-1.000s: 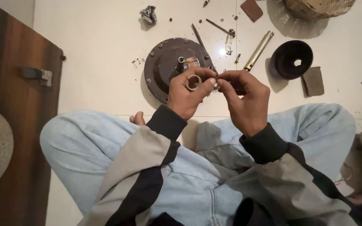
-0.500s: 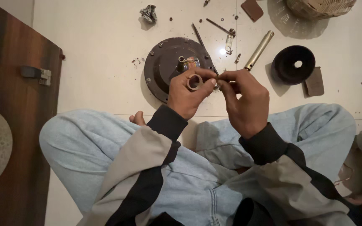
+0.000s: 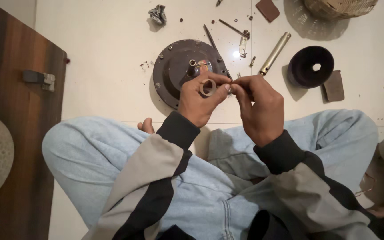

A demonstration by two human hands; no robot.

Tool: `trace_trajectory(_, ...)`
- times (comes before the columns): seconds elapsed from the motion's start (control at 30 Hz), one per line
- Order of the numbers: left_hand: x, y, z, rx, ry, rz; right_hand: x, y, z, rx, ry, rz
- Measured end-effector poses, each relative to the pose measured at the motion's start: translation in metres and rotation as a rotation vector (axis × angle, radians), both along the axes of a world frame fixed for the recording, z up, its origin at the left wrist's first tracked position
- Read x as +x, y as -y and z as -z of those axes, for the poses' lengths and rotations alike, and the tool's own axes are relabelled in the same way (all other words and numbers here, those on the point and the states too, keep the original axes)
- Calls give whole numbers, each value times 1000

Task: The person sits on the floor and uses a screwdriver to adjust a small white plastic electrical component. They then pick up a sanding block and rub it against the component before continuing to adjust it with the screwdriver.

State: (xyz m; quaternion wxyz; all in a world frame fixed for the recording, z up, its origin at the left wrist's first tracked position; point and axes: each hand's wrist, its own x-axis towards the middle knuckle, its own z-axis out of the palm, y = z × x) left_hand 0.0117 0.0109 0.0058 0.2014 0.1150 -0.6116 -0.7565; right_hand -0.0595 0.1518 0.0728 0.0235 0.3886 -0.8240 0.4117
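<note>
Pale tiled floor (image 3: 103,66) spreads under a person sitting cross-legged in light blue jeans (image 3: 90,155); a dark wooden door panel (image 3: 18,133) lies along the left edge; a woven basket (image 3: 338,6) sits at the top right. Beyond the hands rests a round dark motor cover plate (image 3: 174,71) with a short shaft at its centre; to its right lie a dark cup-shaped cap (image 3: 310,66) with a centre hole, a slim metal tube (image 3: 274,53), two brown pads (image 3: 334,86), and loose screws and rods scattered near the top.

Both hands are raised above the plate's near edge, fingertips meeting; the left hand (image 3: 198,100) pinches a small metal ring (image 3: 208,87) between thumb and forefinger, held face-on; the right hand (image 3: 258,106) is closed in a pinch on something tiny at the ring's right side, too small to identify.

Judging by this, the step is fitting or freeing a small part at the ring; the next move would call for a steady left grip and fine right fingertip control.
</note>
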Motion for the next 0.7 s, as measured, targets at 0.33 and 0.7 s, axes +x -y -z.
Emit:
trace_trajectory(0.33,0,-2,-4,-14,21,3,-3,-1,4,-12,59,-19)
trace_trajectory(0.7,2,-1,-9,-133,30,-16,-4,-4,5,31,-24,-54)
